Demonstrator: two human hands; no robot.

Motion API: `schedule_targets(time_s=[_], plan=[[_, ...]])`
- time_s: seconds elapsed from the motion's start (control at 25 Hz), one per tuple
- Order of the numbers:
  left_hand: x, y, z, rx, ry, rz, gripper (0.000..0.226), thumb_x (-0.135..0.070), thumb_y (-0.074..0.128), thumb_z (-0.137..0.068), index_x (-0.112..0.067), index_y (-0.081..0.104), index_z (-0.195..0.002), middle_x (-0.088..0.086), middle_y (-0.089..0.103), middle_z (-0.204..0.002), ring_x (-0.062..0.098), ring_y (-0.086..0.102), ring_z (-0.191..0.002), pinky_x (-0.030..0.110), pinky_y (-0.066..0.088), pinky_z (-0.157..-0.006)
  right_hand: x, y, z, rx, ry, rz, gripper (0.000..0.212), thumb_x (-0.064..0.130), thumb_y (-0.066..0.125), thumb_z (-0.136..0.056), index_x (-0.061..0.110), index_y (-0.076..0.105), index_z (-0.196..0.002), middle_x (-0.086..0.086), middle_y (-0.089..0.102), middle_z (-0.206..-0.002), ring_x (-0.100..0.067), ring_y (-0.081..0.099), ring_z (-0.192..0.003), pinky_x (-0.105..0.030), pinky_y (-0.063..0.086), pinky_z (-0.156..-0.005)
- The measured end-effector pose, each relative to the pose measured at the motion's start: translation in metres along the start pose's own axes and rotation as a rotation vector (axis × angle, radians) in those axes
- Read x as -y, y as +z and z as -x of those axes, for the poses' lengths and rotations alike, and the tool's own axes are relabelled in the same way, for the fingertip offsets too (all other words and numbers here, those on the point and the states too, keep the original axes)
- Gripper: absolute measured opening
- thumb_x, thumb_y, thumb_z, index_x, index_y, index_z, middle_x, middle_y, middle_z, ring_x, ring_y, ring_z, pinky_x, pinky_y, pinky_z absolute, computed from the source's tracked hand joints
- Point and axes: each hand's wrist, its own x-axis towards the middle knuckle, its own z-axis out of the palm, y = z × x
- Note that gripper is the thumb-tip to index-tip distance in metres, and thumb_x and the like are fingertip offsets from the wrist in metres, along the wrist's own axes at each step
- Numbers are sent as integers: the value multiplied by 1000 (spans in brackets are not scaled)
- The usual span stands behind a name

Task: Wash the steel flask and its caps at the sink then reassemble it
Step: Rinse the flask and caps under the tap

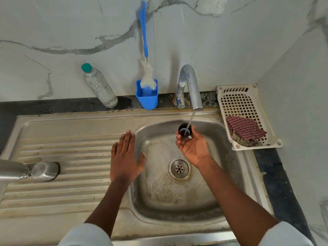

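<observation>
My right hand (192, 148) holds a small dark inner cap (184, 129) mouth-up over the sink basin (159, 192), right under the running tap (190, 86); the thin stream falls into the cap. My left hand (125, 157) lies flat and empty, fingers spread, on the basin's left rim. The steel flask (11, 170) lies on its side at the far left of the ribbed drainboard (71, 148), partly cut off by the frame edge. A steel outer cap (46, 170) sits just beside the flask's neck.
At the back stand a clear plastic bottle (100, 87) with a green lid and a blue holder (147, 97) with a bottle brush (144, 41). A white basket (248, 96) holding a checked cloth (245, 129) sits right of the sink. The drain (179, 168) is open.
</observation>
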Motion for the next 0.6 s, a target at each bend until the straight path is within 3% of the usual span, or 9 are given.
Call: schedule_targets(time_s=[0.08,0.16,0.32,0.48,0.6], plan=[[0,0,0,-2,0,4,87,-55,52,-99,-18,14,-168,2,6,-177,22,7,-163,47,13,-131,-8,8,2,8,111,107,46,48,56,-102,5,62,-118,-17,67,-97,-22,63,-75,-31,55,-62],[0,1,0,-5,2,-1,87,-55,52,-99,-17,15,-168,2,6,-177,21,8,-163,47,13,-131,-10,5,8,-39,157,157,47,47,61,-100,3,65,-117,-20,70,-100,-23,64,-75,-30,56,-60],[1,1,-1,10,-2,-1,87,-56,49,-100,-18,13,-169,2,5,-177,21,5,-163,47,13,-131,-4,-3,-3,-93,139,-225,50,39,68,-95,-2,59,-124,-23,69,-107,-25,68,-76,-30,58,-61],[1,1,-1,17,-1,-6,87,-57,48,-100,-18,12,-169,1,3,-177,21,4,-163,47,12,-132,-15,-8,2,-128,243,70,47,46,60,-99,4,65,-119,-18,71,-97,-22,65,-67,-29,54,-60],[0,0,-1,19,-1,-20,87,-57,46,-100,-18,10,-169,1,2,-177,21,3,-163,47,10,-132,-11,-14,3,-233,240,-61,50,47,57,-100,7,61,-130,-19,72,-92,-23,67,-66,-28,55,-58]])
